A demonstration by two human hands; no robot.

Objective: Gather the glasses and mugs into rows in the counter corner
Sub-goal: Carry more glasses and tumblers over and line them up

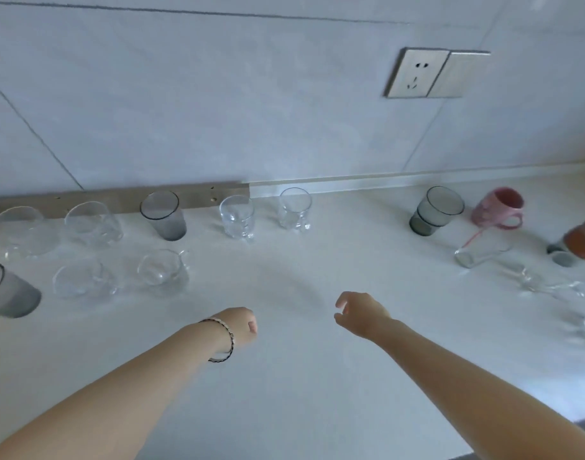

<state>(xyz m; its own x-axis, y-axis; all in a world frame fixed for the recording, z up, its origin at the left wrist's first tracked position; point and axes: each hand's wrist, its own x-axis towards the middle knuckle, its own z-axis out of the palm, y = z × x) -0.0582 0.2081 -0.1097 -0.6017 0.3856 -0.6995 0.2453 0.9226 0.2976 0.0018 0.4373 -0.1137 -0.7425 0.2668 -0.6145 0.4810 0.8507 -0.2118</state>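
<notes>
Along the wall at the left stands a row of several glasses: clear ones [88, 224], a grey tumbler [165, 215] and two clear faceted glasses [237, 216] [295, 209]. In front of it stand a grey tumbler [9, 290] and two clear glasses [80, 280] [161, 270]. At the right are another grey tumbler [437, 210], a pink mug [498, 207], a clear glass with a pink straw [480, 254], an orange-brown cup [581, 240] and blurred clear glasses [546, 283]. My left hand [241, 325] hangs loosely curled over the white counter [291, 376], holding nothing. My right hand [359, 312] hovers empty, fingers relaxed.
A tiled wall rises behind the counter, with a socket and switch plate [437, 74] at upper right. A metal strip [118, 199] runs along the wall base at left. A small grey item [563, 258] lies by the orange-brown cup.
</notes>
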